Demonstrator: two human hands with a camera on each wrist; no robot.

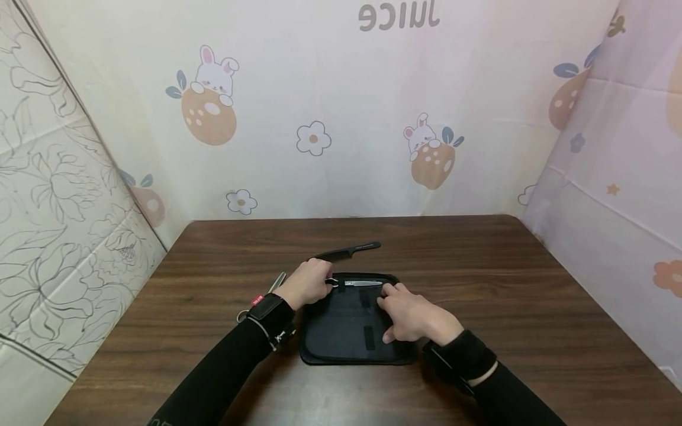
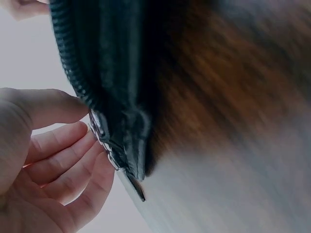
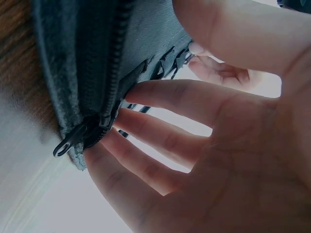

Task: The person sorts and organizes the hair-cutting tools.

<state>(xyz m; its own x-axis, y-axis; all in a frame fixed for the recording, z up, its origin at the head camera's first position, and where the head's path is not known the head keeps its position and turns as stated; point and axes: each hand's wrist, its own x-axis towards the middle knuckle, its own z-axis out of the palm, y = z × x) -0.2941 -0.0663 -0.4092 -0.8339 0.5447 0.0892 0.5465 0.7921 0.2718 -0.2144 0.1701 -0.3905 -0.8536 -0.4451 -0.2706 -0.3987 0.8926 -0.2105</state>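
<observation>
An open black zip case lies flat on the table. Along its far edge is a pair of scissors, blade pointing right and the dark handle end at my left fingers. My left hand is at the case's far left corner; thumb and fingertips close in at the scissors' handle end, partly hidden. On the right side, my right hand rests with extended, spread fingers, fingertips near the blade tip. In the right wrist view those fingers touch the zipped edge, beside a zip pull.
Behind the case lies a black comb, its left end hidden by my left hand. Left of that wrist are a silvery metal item, a red tag and a ring. Patterned curtains stand behind the brown wooden table.
</observation>
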